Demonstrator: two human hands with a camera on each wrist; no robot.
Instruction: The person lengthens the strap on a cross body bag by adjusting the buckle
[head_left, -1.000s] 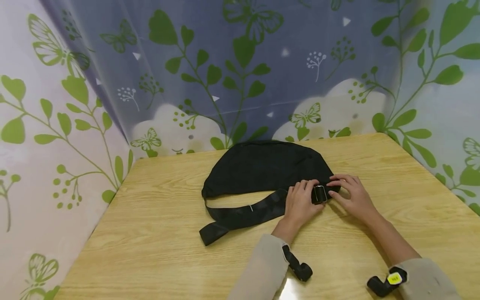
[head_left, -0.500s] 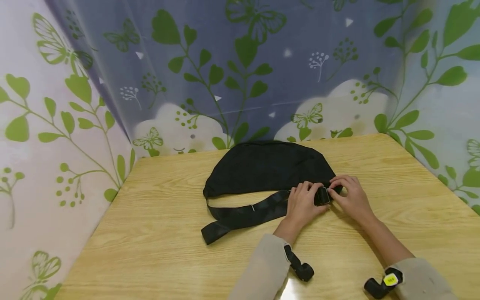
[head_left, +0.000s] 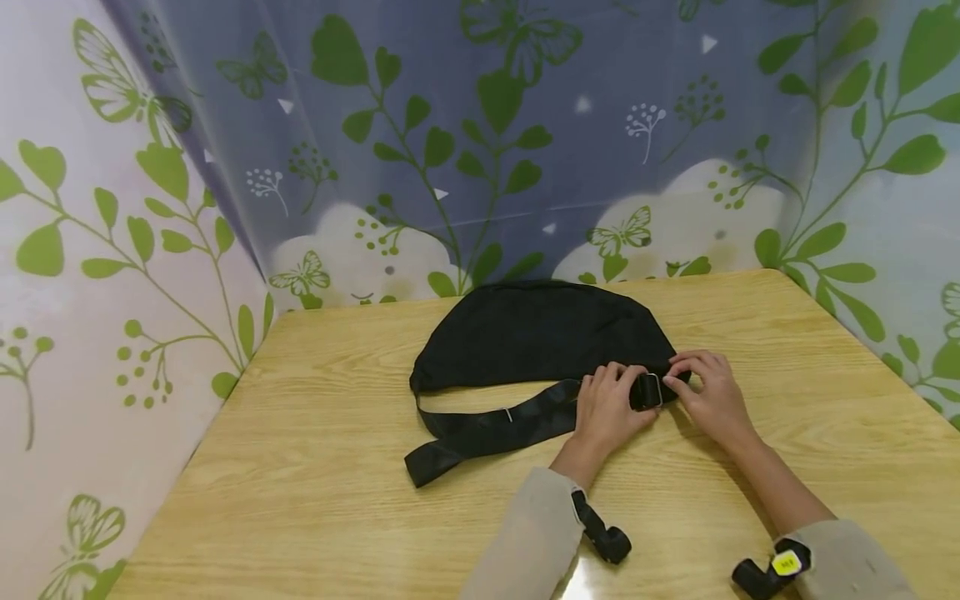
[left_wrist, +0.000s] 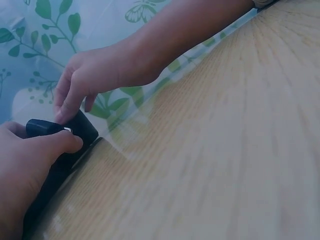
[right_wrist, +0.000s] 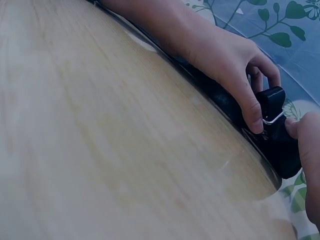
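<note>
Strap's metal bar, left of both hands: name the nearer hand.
Left. The left hand is right of the metal bar; the right hand is farther right, past the buckle.

Left hand point(head_left: 611, 410), one: back uppermost, fingers curled, thumb opposed. Right hand point(head_left: 712, 404), one: just beside the left, fingertips lowered, thumb and forefinger close together in a pinch. Left sleeve point(head_left: 525, 529), beige, reaching almost to the wrist. Right forearm point(head_left: 783, 487), bare from wrist to beige cuff point(head_left: 851, 554).

Passable over the surface point(head_left: 300, 500) left of the black bag point(head_left: 540, 333) and strap point(head_left: 491, 435). Blocked behind by the patterned backdrop point(head_left: 420, 142). Hemmed in at the buckle point(head_left: 650, 390) between left hand point(head_left: 607, 410) and right hand point(head_left: 716, 402).
</note>
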